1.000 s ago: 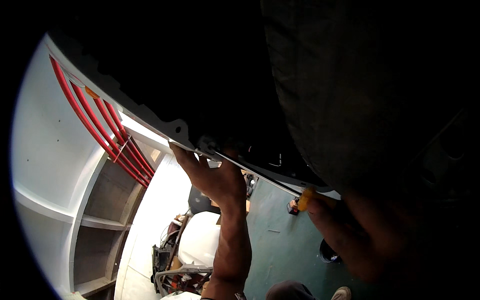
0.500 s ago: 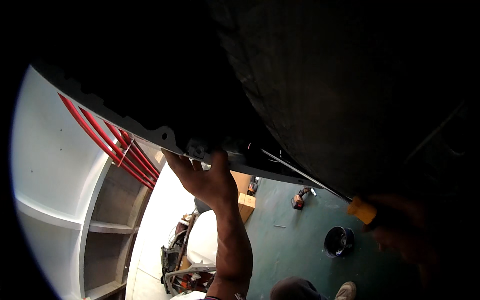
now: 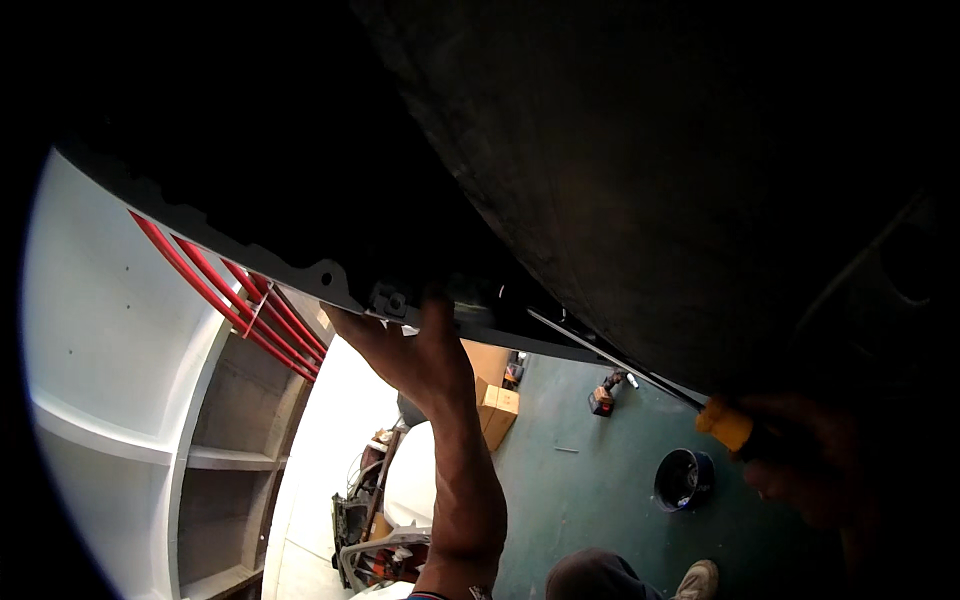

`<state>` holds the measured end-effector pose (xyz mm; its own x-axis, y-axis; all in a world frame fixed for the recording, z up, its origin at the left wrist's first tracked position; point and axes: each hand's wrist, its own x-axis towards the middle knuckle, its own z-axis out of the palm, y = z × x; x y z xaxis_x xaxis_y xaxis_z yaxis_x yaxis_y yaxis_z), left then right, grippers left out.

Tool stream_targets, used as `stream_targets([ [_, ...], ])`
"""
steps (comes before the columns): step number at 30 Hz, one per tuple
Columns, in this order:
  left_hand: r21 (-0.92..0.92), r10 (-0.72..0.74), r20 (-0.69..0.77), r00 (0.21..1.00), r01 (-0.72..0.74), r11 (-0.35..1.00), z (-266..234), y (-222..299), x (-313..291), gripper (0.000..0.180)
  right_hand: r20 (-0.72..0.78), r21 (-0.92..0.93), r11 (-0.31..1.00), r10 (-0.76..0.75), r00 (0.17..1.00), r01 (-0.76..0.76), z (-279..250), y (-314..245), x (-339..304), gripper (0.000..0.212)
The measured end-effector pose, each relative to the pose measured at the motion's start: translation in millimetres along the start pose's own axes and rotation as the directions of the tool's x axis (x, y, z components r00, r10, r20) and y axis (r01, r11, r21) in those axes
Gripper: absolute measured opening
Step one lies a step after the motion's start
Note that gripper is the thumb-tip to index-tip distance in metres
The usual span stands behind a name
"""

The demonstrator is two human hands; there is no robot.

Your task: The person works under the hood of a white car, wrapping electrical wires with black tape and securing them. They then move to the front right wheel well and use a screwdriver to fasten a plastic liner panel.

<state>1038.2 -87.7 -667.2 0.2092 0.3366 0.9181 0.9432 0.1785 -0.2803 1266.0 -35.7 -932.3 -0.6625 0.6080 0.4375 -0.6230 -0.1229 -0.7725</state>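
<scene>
Overhead, a dark curved panel edge [image 3: 245,252], like a car's wheel-arch lip with holes and clips, crosses the view. My left hand [image 3: 425,365] reaches up and grips this edge, thumb on the near side and the other fingers partly hidden behind it. My right hand [image 3: 805,455], deep in shadow, is closed on a screwdriver [image 3: 725,423] with a yellow and black handle. Its long metal shaft points up and left between the edge and a large dark tyre [image 3: 640,200]. What the tip touches is too dark to make out.
On the green floor lie a cordless power tool [image 3: 603,398], a thin rod [image 3: 567,450] and a dark round container [image 3: 683,480]. Cardboard boxes [image 3: 500,415] and piled parts stand by the pale wall. Red pipes [image 3: 215,285] run at left. My knee and shoe [image 3: 698,580] show below.
The view has shifted slightly, with the floor and wall moving a little to the right. The screwdriver's tip sits slightly lower. Both hands keep their grips.
</scene>
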Motion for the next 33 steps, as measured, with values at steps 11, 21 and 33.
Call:
stream_targets([
  [11,-0.088,-0.117,0.044,0.992,0.121,0.989,-4.9,5.7,1.1,0.079,0.018,-0.041,0.993,0.113,0.993,-0.113,3.7,-4.7,0.7,0.055],
  [21,-0.098,-0.108,0.128,0.986,0.121,0.988,-12.7,4.6,9.4,0.083,0.070,0.033,0.985,0.169,0.983,-0.171,4.9,-3.5,5.4,0.057],
  [33,-0.112,-0.123,0.051,0.991,0.128,0.985,-5.7,-4.2,2.5,0.095,0.075,0.022,0.990,0.141,0.987,-0.143,10.7,-0.6,10.4,0.058],
])
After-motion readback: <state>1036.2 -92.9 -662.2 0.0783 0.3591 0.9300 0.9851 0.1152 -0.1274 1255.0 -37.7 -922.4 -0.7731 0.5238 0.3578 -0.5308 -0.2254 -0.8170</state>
